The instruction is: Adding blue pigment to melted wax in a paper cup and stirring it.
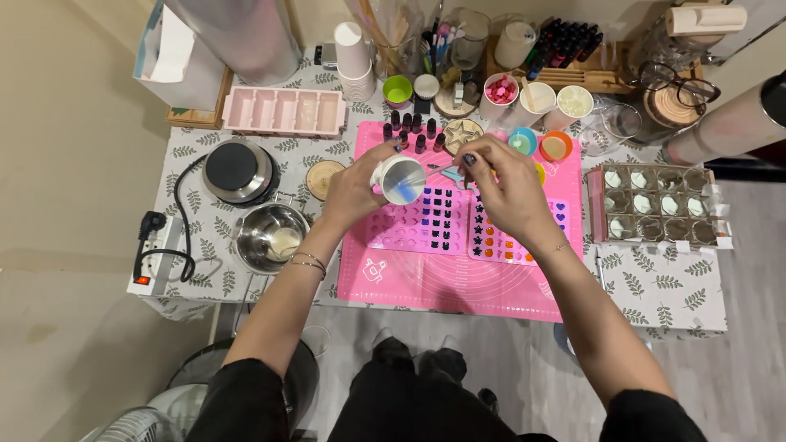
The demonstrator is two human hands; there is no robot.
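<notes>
My left hand [354, 190] grips a white paper cup [400, 179], tilted so its mouth faces me, with blue liquid inside. My right hand [506, 190] pinches a thin stirring stick [434, 170] whose tip reaches into the cup. Both hands hover over two pink silicone moulds [426, 221] with small shaped cavities, some filled dark, some orange and purple. The moulds lie on a pink mat [442, 278].
A steel pot [270, 236] and a black hot plate [236, 168] sit at the left, with a power strip [151, 254]. A pink loaf mould [284, 111], small dark bottles [413, 131], coloured cups [540, 146] and a tray of glass jars [659, 205] ring the mat.
</notes>
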